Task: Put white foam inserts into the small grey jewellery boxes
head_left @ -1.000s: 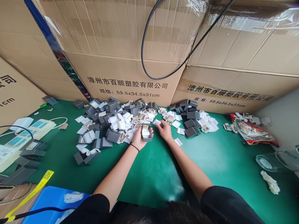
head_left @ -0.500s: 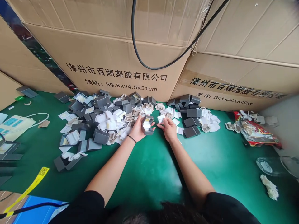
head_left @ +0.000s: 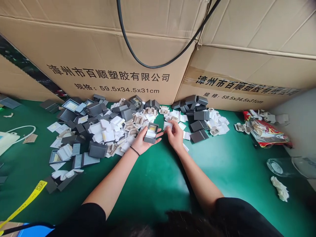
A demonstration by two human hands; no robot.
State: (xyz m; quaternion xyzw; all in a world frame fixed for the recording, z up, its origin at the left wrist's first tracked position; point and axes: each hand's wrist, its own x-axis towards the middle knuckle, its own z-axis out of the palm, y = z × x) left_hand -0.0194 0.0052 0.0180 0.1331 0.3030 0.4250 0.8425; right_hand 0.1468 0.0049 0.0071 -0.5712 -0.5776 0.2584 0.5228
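A small dark grey box [head_left: 150, 134] rests in my left hand [head_left: 140, 142], thumb on one side and fingers stretched beneath it. The box is open at the top, with white lining and a yellowish patch inside. Close by on the right, my right hand [head_left: 176, 135] pinches a small white paper or card piece [head_left: 167, 125] between thumb and fingers. White paper and card inserts [head_left: 108, 130] lie heaped beyond my left hand, mixed with grey boxes [head_left: 97, 149]. Past my right hand sit more grey boxes [head_left: 198, 125] and folded white inserts [head_left: 218, 122].
Large cardboard cartons [head_left: 98, 49] stand along the back of the green table [head_left: 158, 184], a black cable [head_left: 148, 65] hanging before them. A red plastic packet [head_left: 268, 131], a clear cup [head_left: 281, 167] and crumpled tissue [head_left: 280, 188] lie at the right. A yellow tag [head_left: 27, 202] is front left.
The grey box in my left hand has tilted, so its inside faces me more. My right hand keeps its white piece, turned slightly. The whole view has shifted a little.
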